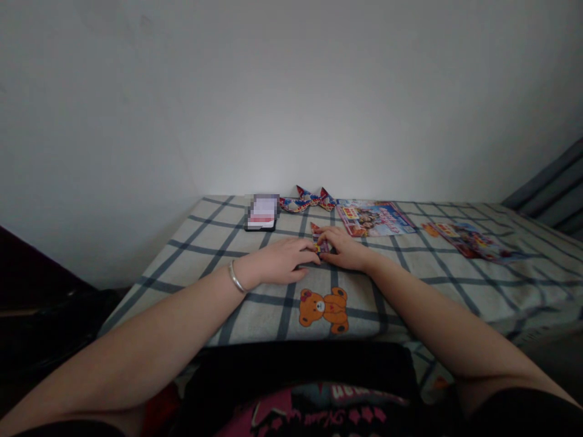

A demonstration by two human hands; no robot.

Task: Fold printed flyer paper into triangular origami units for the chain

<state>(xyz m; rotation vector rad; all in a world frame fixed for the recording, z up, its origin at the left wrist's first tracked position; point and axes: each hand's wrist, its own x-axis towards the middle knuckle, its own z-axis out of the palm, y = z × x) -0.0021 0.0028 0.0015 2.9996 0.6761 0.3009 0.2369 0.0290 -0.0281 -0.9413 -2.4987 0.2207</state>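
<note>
A small piece of folded, brightly printed paper (322,247) rests on the checked cloth between my two hands, and their fingers cover much of it. My left hand (286,261), with a silver bangle at the wrist, has its fingertips closed on the paper's left edge. From the other side, my right hand (345,247) pinches and presses the same piece. Just beyond the hands lies a folded paper shape (310,199) with pointed tips, in a similar red, blue and yellow print.
A phone (262,213) with a blurred screen lies at the back left. To the right are a colourful printed sheet (376,218) and another printed sheet (476,241). The checked cloth (204,233) carries a bear picture (323,309). A white wall (291,97) stands behind the table.
</note>
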